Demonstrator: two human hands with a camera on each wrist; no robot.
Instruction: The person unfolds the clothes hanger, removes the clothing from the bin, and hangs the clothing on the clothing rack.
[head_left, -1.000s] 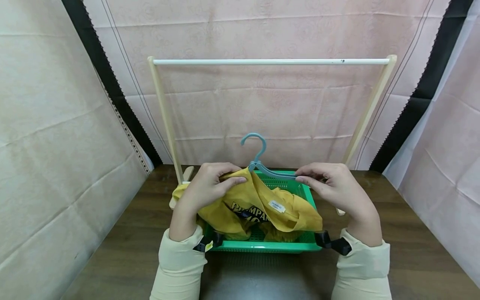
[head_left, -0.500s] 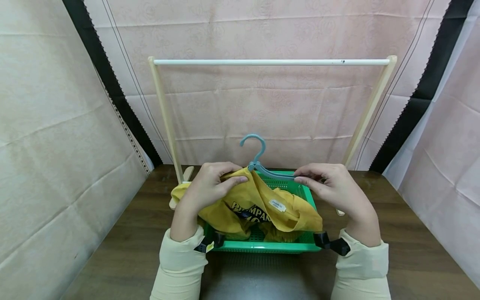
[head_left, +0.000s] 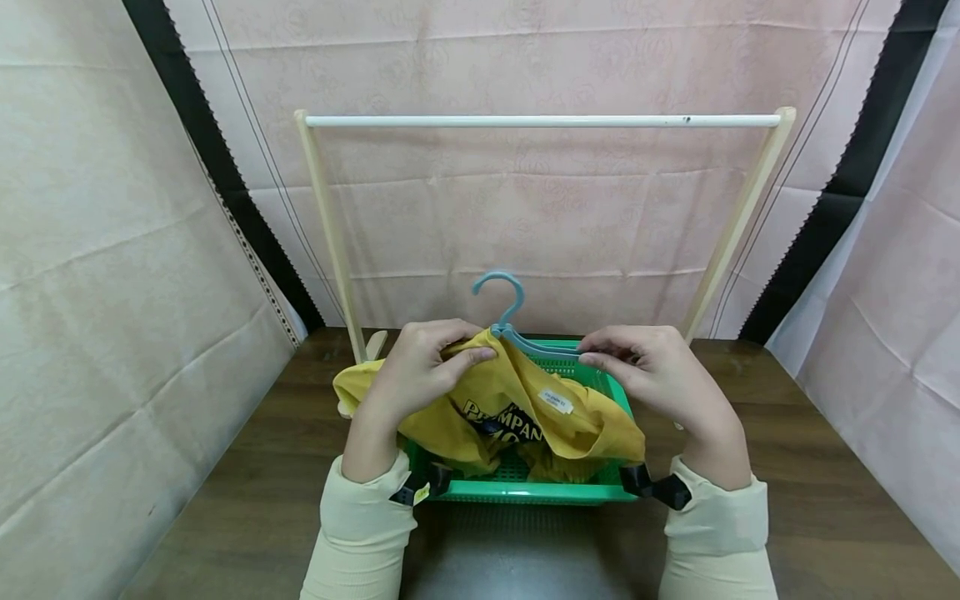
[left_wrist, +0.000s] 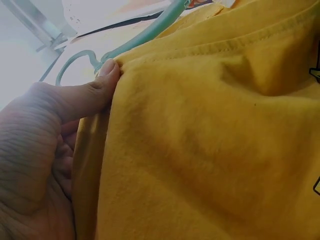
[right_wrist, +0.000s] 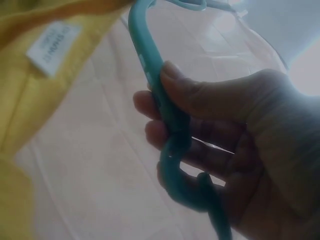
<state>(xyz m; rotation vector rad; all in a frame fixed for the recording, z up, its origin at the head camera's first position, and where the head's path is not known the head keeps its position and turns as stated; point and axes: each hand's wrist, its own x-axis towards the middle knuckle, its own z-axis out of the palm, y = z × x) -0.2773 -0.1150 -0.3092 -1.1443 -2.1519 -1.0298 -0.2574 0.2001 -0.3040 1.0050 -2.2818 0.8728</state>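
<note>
A yellow T-shirt (head_left: 592,417) with dark lettering and a white label is draped over a green basket (head_left: 525,493). My left hand (head_left: 427,367) pinches the shirt's upper edge between thumb and fingers, close to the hanger's neck. The blue hanger (head_left: 508,312) has its left arm hidden under the cloth, while its hook stands up free. At the hanger's bare right end, my right hand (head_left: 652,367) grips the arm; in the right wrist view the thumb and fingers wrap the hanger (right_wrist: 170,115). The left wrist view shows the thumb pressed on the shirt (left_wrist: 200,130).
Behind the basket stands a rack with a white horizontal bar (head_left: 540,122) and cream side posts (head_left: 330,225). A dark wooden table (head_left: 247,492) lies underneath. Pale fabric walls (head_left: 525,225) enclose the back and both sides.
The hanger and my right hand have shifted slightly left, pushing the hanger farther toward the shirt. My left hand keeps its pinch almost in place.
</note>
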